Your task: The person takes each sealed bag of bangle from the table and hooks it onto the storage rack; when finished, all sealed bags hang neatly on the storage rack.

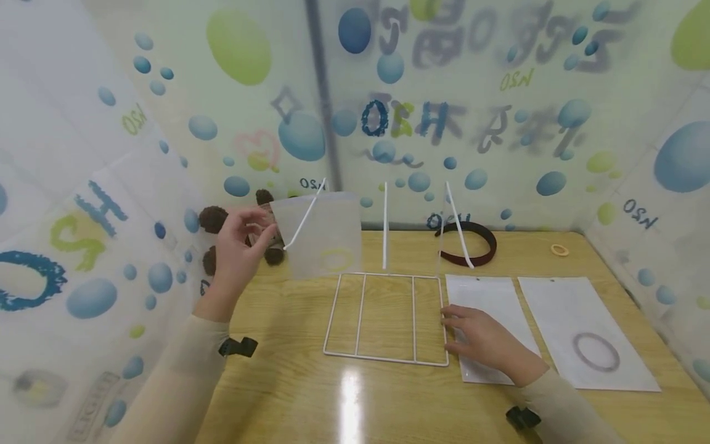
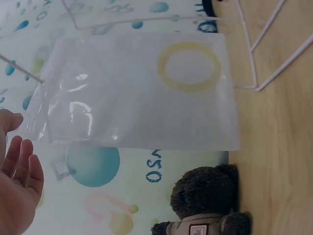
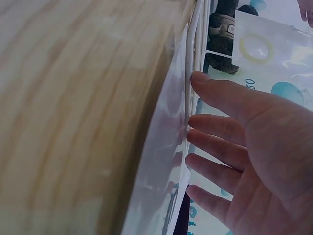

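Note:
A white wire rack [image 1: 386,359] stands on the table, its grid base flat and several white prongs rising at the back. From the left prong hangs a frosted plastic bag [image 1: 310,234] with a yellow ring [image 2: 189,88] inside. My left hand [image 1: 243,243] is beside the bag's left edge, its fingers loosely bent and nothing gripped in the left wrist view. My right hand [image 1: 488,339] rests with fingertips at the right side bar of the rack; in the right wrist view its fingers [image 3: 215,166] are extended toward the wire.
Two flat plastic bags lie right of the rack: a near one [image 1: 493,314] and a far one [image 1: 560,308] with a purplish ring [image 1: 596,352] inside. Behind are a dark headband [image 1: 488,240] and a small wooden ring [image 1: 559,250]. A brown teddy bear [image 1: 213,219] sits at the back left.

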A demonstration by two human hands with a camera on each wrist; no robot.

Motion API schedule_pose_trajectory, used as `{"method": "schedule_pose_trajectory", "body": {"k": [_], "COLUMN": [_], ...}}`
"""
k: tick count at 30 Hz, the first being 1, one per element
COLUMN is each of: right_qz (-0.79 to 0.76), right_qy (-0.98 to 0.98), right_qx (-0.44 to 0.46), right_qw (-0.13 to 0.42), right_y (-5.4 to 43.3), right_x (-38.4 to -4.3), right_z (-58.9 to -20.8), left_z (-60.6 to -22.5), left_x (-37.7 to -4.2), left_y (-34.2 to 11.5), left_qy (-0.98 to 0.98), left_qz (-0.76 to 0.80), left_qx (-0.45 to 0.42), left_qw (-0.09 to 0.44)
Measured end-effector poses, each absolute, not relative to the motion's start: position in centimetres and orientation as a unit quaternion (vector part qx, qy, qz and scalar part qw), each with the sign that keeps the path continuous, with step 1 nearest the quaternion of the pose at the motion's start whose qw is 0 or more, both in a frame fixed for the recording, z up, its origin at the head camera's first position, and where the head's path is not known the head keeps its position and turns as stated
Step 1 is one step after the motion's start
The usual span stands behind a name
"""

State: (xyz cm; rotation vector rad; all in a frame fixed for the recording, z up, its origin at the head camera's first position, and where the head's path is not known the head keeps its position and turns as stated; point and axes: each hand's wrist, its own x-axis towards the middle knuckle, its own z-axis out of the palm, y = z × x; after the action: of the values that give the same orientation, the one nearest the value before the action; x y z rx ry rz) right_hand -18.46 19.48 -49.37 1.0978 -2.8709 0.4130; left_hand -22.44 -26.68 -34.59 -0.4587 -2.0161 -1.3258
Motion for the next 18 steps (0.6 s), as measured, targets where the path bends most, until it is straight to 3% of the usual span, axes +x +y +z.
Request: {"method": "schedule_pose_trajectory", "body": {"k": [4,7,18], "right_qz": [0.137,0.137,0.135], "right_qy": [-0.921,-0.92,-0.923], "right_qx": [0.363,0.365,0.358], "right_qw": [0.032,0.035,0.04], "right_y": [19.5,19.6,19.7], "right_x": [-18.4,-18.4,-18.2], "right_z": [-49.4,-49.4,-49.7], "left_z": [-37.5,-39.9,-46.2], "left_x": [-20.8,-19.8,-18.0], "left_y": [-26.1,-25.7,-25.3], "left_qy": [-0.786,-0.805,-0.859], "left_qz": [-0.466,-0.444,-0.432], "left_qx": [-0.209,-0.226,-0.259], "left_qw": [0.349,0.32,0.097]}}
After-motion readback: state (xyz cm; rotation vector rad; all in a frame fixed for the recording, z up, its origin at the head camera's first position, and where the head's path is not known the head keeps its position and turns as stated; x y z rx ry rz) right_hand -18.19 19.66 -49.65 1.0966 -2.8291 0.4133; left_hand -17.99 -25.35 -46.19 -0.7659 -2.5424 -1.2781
